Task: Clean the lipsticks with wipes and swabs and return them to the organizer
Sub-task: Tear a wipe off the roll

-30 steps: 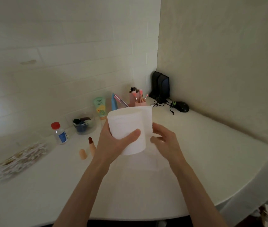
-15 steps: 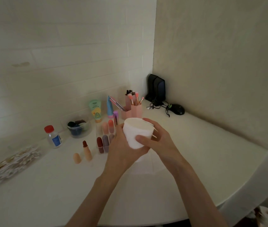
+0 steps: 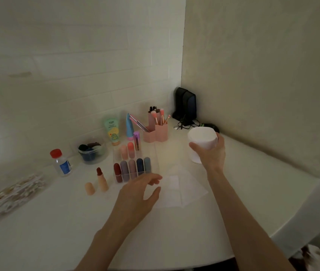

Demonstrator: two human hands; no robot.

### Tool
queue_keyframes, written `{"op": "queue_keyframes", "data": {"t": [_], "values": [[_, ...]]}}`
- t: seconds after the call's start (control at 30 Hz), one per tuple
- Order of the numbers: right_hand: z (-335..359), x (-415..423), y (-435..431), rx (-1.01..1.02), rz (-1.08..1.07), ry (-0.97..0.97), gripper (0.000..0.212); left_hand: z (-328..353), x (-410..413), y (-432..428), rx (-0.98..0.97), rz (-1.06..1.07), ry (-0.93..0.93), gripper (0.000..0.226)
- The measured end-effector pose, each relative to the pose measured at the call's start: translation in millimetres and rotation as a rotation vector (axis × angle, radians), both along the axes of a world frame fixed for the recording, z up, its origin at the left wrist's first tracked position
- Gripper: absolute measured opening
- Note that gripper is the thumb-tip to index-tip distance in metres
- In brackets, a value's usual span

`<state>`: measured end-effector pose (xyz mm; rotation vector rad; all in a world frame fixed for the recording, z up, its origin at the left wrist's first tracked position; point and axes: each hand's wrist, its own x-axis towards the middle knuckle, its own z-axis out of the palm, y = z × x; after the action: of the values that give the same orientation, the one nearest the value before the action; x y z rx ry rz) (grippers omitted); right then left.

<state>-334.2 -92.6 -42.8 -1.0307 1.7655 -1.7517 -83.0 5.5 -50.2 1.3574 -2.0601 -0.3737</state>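
Lipsticks (image 3: pixel 131 168) in dark red, mauve, blue and grey caps stand in the front row of a clear organizer (image 3: pixel 153 153), with two peach ones in the row behind. Just left of the organizer an open lipstick (image 3: pixel 102 179) stands upright on the table (image 3: pixel 57 231), its dark red tip bare. Its beige cap (image 3: pixel 90 188) stands beside it.

The left hand (image 3: pixel 137 194) is just in front of the organizer, fingers spread and loose, holding nothing. Whether it touches the table cannot be told. Thin tissue sheets (image 3: pixel 176 188) lie flat on the table to the right of that hand.

The right hand (image 3: pixel 211 153) is further back and to the right. Its fingers and thumb wrap round a white paper roll (image 3: pixel 202 141).

Behind the organizer are a purple tube (image 3: pixel 136 140), a pink brush holder (image 3: pixel 156 131), a blue bottle (image 3: pixel 129 126) and a green tube (image 3: pixel 112 132). To the left are a clear bowl (image 3: pixel 92 152) of dark sponges and a small bottle (image 3: pixel 60 163) with a red cap. A blurred pack of cotton swabs (image 3: pixel 12 194) lies at the far left. A black speaker (image 3: pixel 185 104) stands in the corner.
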Motion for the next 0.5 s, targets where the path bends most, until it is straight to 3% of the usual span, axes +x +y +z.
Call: {"op": "queue_keyframes", "data": {"t": [0.2,0.3,0.4,0.5], "values": [[-12,-5,-13,0.033,-0.027,0.008,0.100,-5,11,-1,0.041,0.023,-0.067,0.029],[-11,4,-8,0.053,-0.159,0.205,0.105,-6,14,-1,0.080,0.030,-0.088,0.028],[-9,24,15,-0.170,-0.249,0.352,0.060,-11,20,-1,0.102,0.031,-0.108,0.028],[-8,39,34,-0.106,0.110,0.442,0.019,-14,25,1,0.133,0.021,-0.128,0.028]]}}
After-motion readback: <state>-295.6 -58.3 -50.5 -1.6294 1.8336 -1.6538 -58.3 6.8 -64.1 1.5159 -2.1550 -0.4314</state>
